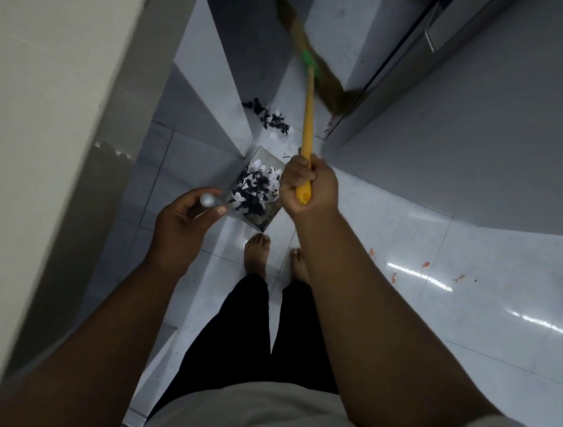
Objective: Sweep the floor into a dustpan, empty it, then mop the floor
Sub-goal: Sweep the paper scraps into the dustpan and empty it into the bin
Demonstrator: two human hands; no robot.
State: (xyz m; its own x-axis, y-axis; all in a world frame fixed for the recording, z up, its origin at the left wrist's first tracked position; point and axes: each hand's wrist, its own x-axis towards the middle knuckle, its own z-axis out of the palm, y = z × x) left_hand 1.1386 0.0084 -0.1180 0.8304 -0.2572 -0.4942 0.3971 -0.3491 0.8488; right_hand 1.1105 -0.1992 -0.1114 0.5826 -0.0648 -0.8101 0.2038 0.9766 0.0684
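My right hand (308, 187) grips the top end of a yellow broom handle (308, 117). Its brown bristle head (316, 58), bound by a green band, is blurred over the floor far ahead by the right wall. My left hand (184, 220) holds the silver handle (207, 199) of a metal dustpan (260, 220) standing on the floor between my hands. The pan holds several black and white paper scraps (257, 188). A pile of the same scraps (273, 117) lies on the tiles beyond the pan's mouth.
A pale wall (68, 107) with a glossy grey skirting runs along the left. A grey cabinet or door (455, 108) closes the right side of the narrow passage. Small orange bits (426, 266) lie on the glossy white tiles at right. My bare feet (256, 254) stand just behind the dustpan.
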